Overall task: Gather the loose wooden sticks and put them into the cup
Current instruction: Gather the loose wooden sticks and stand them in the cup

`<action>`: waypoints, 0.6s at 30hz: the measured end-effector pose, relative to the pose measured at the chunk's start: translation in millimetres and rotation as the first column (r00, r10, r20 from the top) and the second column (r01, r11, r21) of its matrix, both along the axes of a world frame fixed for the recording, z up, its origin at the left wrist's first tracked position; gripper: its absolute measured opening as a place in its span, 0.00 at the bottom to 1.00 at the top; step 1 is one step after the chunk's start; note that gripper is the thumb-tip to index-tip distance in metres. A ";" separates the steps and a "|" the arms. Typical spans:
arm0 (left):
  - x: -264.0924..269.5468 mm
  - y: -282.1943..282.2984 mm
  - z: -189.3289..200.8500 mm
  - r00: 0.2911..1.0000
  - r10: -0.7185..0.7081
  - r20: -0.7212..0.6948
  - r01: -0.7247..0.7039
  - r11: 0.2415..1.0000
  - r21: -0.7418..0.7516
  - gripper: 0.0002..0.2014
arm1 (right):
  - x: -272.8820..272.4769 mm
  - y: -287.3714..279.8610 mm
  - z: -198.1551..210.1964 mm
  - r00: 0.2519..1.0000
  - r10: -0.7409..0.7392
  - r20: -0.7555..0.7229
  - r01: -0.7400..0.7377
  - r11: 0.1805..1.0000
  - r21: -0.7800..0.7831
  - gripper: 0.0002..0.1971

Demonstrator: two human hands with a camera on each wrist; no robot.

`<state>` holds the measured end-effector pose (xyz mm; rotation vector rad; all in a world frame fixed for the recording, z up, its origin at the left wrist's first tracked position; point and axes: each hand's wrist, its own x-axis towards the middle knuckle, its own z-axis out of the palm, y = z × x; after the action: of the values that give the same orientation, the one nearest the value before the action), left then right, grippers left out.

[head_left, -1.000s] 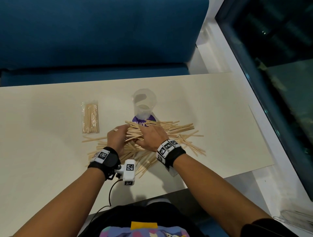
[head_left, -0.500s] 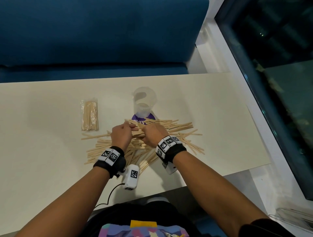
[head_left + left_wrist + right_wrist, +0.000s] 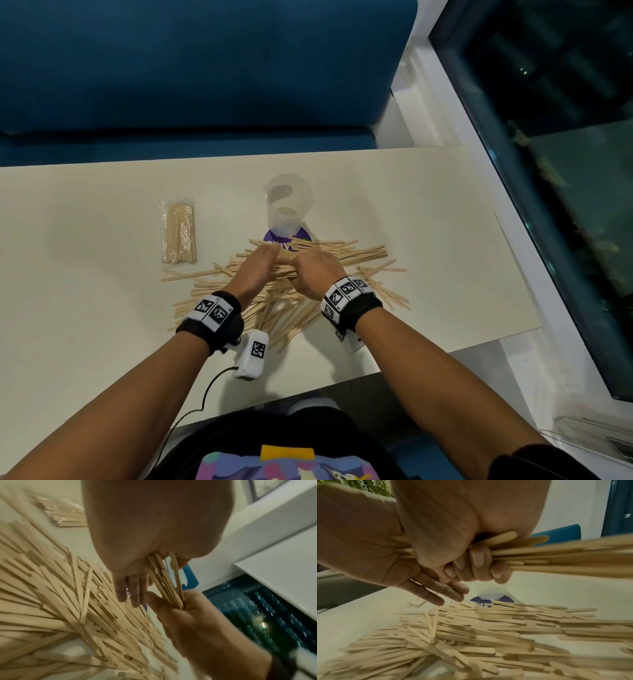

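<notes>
Both hands, left hand [image 3: 256, 270] and right hand [image 3: 311, 274], clench one bundle of pale flat wooden sticks [image 3: 556, 555] mid-frame; better square the ends before tipping into the clear plastic cup [image 3: 288, 205] above.

Pale, matt flat wooden sticks [image 3: 346, 255] feel smooth in my fingers; the translucent frosted plastic cup [image 3: 288, 205] and glossy crinkled clear plastic packet [image 3: 178, 229] sit on a matt cream table [image 3: 85, 274].

The cup [image 3: 288, 205] stands on the table [image 3: 85, 240] just behind the loose sticks [image 3: 359, 255], with the packet of sticks [image 3: 178, 229] to its left.
</notes>
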<state>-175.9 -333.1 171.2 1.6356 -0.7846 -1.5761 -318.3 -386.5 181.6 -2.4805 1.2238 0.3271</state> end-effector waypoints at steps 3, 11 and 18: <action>8.0 1.2 2.0 0.820 0.280 -0.499 -0.256 0.959 0.118 0.28 | -6.8 -2.9 8.0 0.934 -0.179 0.308 0.137 0.979 0.154 0.11; -17.6 -8.0 0.2 0.779 0.183 -0.600 0.017 0.950 0.312 0.26 | 3.8 -9.5 61.9 0.131 -0.754 0.644 0.217 0.655 0.723 0.28; -21.9 -11.2 15.6 0.713 0.148 -0.686 0.122 0.936 0.329 0.15 | 6.3 -2.7 72.6 -0.095 -0.738 0.668 0.185 0.647 0.740 0.16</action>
<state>-197.8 -344.3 186.8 1.0729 -0.0688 -2.2125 -312.1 -389.2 254.2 -1.0089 1.0424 -1.0654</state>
